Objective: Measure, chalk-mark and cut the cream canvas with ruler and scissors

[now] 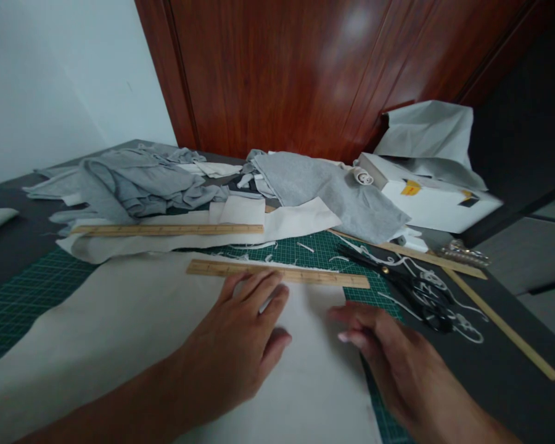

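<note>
A large off-white cloth (134, 320) lies spread over a green cutting mat (23, 290). A short wooden ruler (277, 272) rests along the cloth's far edge. My left hand (240, 342) lies flat on the cloth, fingers apart, with its fingertips touching the ruler. My right hand (388, 354) rests on the cloth's right edge, fingers loosely stretched, holding nothing. Black scissors (407, 287) lie just right of it among white fabric strips.
A second wooden ruler (166, 229) lies on another pale cloth farther back. A long wooden ruler (499, 320) runs down the right side. Grey fabric (134, 179) is piled behind, a white box (435, 197) stands at back right, and a brown wooden door (305, 68) rises beyond.
</note>
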The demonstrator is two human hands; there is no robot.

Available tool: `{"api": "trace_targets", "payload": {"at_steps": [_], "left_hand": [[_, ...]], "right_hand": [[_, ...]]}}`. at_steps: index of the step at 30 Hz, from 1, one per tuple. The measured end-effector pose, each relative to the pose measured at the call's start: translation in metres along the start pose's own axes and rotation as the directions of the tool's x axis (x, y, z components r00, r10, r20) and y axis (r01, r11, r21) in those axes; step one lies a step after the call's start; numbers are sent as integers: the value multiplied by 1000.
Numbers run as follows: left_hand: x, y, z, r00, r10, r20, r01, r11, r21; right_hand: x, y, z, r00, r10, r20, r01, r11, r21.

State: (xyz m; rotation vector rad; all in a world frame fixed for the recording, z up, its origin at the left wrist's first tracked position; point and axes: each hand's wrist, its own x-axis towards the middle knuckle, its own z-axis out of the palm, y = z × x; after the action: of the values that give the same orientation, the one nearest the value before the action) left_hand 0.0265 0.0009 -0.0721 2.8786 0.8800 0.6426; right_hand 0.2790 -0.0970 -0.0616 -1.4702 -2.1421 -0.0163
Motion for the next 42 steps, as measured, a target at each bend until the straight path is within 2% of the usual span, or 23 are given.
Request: {"api": "trace_targets", "payload": {"at_steps": [4,7,10,15,19,24,27,33,38,40,42], "left_hand": [[-3,4,1,1000,-14,7,14,999,30],[-5,6,-1,999,-23,37,21,998,51],[-5,7,-3,997,-45,59,41,997,64],[-5,7,0,998,-48,43,44,995,90],[-7,3,4,999,-23,-38,27,994,107],[-6,1,5,998,0,-70,10,990,142],[-4,0,5,997,26,-77,-14,987,159],[-4,-3,3,995,56,-76,-42,984,174],[-7,-3,5,997,44,-69,-31,983,182],[-9,-2,5,997,41,-70,-28,983,182],[-10,-1,3,998,35,-61,-24,983,180]], "right_hand": [[4,34,4,988,131,-82,-136,989,-55],[5,55,10,977,203,-61,-207,976,-63],[5,63,13,970,240,-22,-241,968,-75],[3,63,11,976,212,-41,-216,969,-122],[3,64,8,981,187,-51,-192,974,-123],[4,62,6,972,218,-89,-228,966,-124],[2,62,2,943,280,-182,-302,948,-105],[-4,63,-3,828,466,-312,-499,866,-30],[0,53,-2,750,595,-287,-610,791,45],[1,53,-1,751,604,-267,-612,788,61],[2,56,-1,793,553,-257,-562,826,43]]}}
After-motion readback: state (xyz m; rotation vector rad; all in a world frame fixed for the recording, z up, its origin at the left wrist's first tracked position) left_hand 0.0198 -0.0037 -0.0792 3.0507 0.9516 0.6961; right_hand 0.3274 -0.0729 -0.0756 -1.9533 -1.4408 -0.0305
